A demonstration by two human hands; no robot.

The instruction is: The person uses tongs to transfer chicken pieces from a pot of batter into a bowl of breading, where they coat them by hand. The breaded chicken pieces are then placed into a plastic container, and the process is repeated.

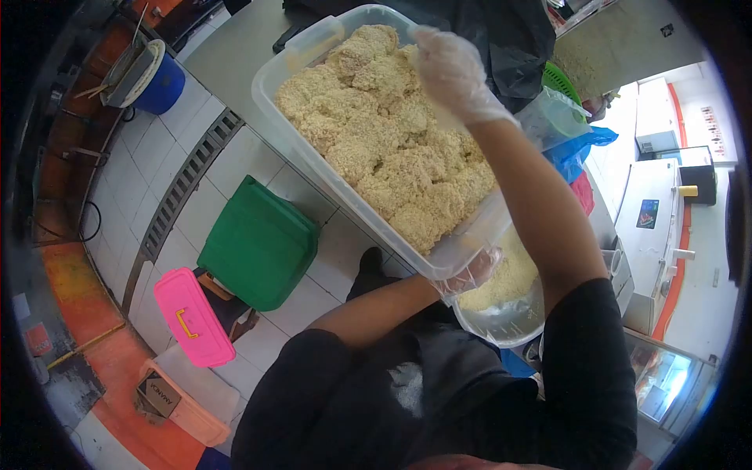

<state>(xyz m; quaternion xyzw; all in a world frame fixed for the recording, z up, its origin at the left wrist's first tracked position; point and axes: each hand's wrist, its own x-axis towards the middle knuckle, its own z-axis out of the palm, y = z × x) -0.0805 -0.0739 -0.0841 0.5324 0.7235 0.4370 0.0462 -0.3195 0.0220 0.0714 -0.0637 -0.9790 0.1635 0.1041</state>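
A clear plastic tub (309,168) is filled with pieces coated in pale, crumbly breading (376,133). My right hand (454,74), in a thin clear glove, is closed at the tub's far rim on the right side. At the near end, my gloved left hand (474,274) grips the tub, its fingers partly hidden by the plastic wall. Beneath that end, a metal bowl (501,333) contains loose pale breading crumbs (505,274), part of it covered by the tub and my right arm.
Black plastic (505,47), a green basket (560,78) and a blue bag (580,153) lie beyond my right arm. On the tiled floor to the left are a green lidded bin (262,243), a pink lid (192,317) and a blue bucket (160,86).
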